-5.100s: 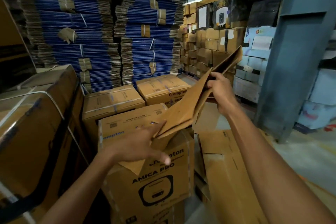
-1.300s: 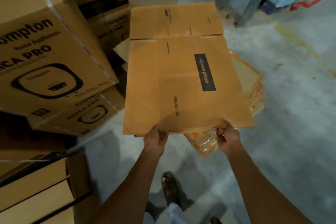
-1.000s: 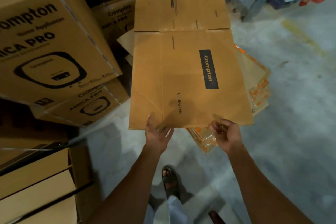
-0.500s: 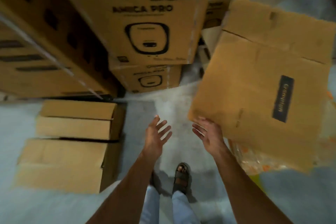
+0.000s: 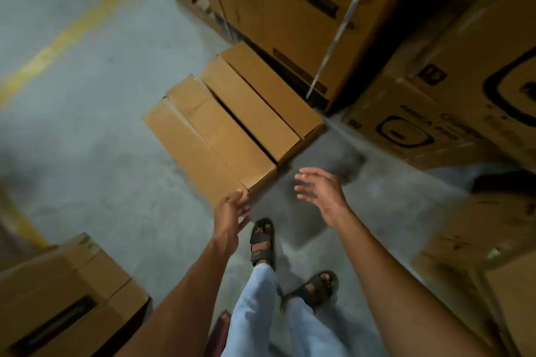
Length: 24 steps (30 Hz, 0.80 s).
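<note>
Both hands empty, fingers spread: left hand (image 5: 232, 211) just short of the cardboard boxes (image 5: 232, 124), right hand (image 5: 322, 191) beside their corner.

We have open floor (image 5: 87, 113) on the left. Low cartons (image 5: 232, 124) block the way just ahead, a tall strapped box (image 5: 290, 9) rises behind them, and printed cartons (image 5: 429, 113) crowd the right.

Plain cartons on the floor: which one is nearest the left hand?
The outermost carton, toward the yellow line; the left hand is at its corner. The rest lie toward the strapped box.
</note>
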Available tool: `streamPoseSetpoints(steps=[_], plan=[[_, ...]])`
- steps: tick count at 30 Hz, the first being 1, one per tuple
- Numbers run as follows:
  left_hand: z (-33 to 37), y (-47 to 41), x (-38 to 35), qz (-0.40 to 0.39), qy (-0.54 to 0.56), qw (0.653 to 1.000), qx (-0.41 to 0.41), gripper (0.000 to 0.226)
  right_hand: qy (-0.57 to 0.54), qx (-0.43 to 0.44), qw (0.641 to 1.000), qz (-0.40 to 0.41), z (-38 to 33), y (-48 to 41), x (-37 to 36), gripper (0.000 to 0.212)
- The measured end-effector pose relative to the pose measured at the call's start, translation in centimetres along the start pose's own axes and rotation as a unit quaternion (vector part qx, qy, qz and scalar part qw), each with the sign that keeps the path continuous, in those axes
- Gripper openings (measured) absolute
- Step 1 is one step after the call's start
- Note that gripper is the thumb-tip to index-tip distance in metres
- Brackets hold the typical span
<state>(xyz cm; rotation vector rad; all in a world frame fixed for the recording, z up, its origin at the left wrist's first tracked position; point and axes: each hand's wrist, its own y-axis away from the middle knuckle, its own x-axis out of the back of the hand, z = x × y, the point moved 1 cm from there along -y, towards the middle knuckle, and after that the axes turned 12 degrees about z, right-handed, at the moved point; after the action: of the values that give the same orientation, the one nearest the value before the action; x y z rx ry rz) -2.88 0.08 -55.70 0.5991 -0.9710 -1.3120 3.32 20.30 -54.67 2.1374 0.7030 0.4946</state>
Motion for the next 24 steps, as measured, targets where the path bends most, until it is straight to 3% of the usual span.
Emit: streamPoseSetpoints(steps=[3,8,11,13,20,24], plan=[[-2.4,-6.4,1.8,0.029,0.016,0.999,0.026,0.019,0.087,0.023,0.996,-0.023,2.6,-5.4,-4.9,0.012],[-8.3,-18.6,2.4,0.09,0.002,0.994,0.066,0.059,0.196,0.04,0.98,-0.024,8.8,-17.2,-10.5,0.016],[-10.9,-24.8,1.8,0.128,0.02,0.986,0.101,0.078,0.279,0.069,0.958,-0.01,11.4,-23.6,-12.7,0.053],[-12.4,-28.1,1.4,0.129,0.036,0.985,0.113,0.082,0.32,0.083,0.944,-0.01,12.7,-26.5,-14.0,0.064],[-14.6,-32.2,1.2,0.084,0.081,0.989,0.096,0.067,0.428,0.134,0.894,-0.003,15.4,-29.7,-16.8,0.084],[-12.3,-31.0,3.4,0.093,0.157,0.981,0.07,0.048,0.408,0.169,0.897,-0.017,13.9,-27.5,-17.4,0.086]])
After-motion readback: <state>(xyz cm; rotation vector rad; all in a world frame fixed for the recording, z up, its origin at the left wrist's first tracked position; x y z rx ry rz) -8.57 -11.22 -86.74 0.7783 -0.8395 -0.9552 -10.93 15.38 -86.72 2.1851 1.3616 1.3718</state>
